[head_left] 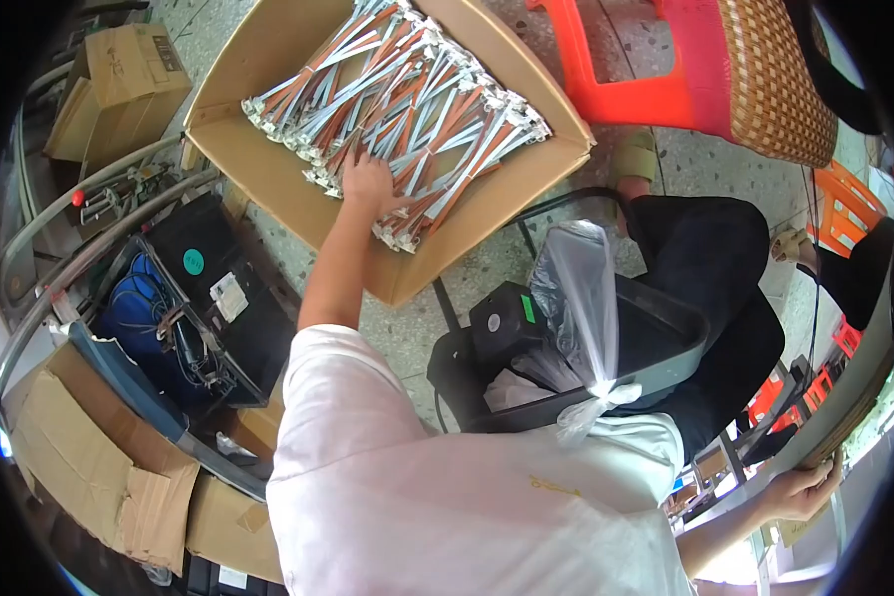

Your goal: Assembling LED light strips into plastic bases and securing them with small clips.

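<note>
Inside the cardboard box (288, 199), cable bundles (432, 99) slant along its near-right wall, under the nearer left hand (368, 185), whose pinch cannot be told; the right hand (803, 491), outside, bends its fingers.

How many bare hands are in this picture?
2. The left hand is among the white and brown wires in the open cardboard box; the right hand is out at the lower right. Others could be hidden.

Bundled cables (422, 89) in box (497, 204), left of stool (628, 103)
</note>
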`<state>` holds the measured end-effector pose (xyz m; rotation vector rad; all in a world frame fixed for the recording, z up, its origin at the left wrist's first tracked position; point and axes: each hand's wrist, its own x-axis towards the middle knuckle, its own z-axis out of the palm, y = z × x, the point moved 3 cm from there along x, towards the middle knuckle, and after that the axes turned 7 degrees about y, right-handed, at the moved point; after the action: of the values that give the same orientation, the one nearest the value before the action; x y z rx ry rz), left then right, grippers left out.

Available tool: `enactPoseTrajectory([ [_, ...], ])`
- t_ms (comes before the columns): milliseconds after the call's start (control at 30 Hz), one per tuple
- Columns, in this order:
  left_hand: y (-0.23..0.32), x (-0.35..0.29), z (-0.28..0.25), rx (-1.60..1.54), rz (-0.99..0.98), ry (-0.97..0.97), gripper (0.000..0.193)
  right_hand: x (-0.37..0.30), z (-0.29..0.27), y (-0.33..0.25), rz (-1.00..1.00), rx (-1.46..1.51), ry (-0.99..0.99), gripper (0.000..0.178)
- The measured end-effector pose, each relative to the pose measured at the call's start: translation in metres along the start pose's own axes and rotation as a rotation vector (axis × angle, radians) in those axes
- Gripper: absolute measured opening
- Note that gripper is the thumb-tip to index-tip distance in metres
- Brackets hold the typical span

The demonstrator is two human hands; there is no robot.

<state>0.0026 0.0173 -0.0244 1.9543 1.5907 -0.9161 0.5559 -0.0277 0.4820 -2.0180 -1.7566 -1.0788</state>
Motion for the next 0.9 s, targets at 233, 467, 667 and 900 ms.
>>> enactPoseTrajectory([
  [233,0.001,-0.01,0.005,-0.004,-0.212,0.074,0.071,-0.001,0.004,0.004,-0.055,0.007,-0.003,0.029],
  [467,0.02,0.009,0.007,0.01,-0.315,0.014,0.088,0.002,-0.007,-0.001,-0.027,0.074,-0.031,0.025],
  [667,0.047,-0.028,-0.042,-0.402,-0.085,0.419,0.051,0.017,-0.007,-0.047,0.077,0.292,0.013,0.011],
  [900,0.159,-0.184,-0.258,-1.51,0.492,0.888,0.024,-0.029,-0.069,-0.01,0.182,0.667,0.151,0.007],
])
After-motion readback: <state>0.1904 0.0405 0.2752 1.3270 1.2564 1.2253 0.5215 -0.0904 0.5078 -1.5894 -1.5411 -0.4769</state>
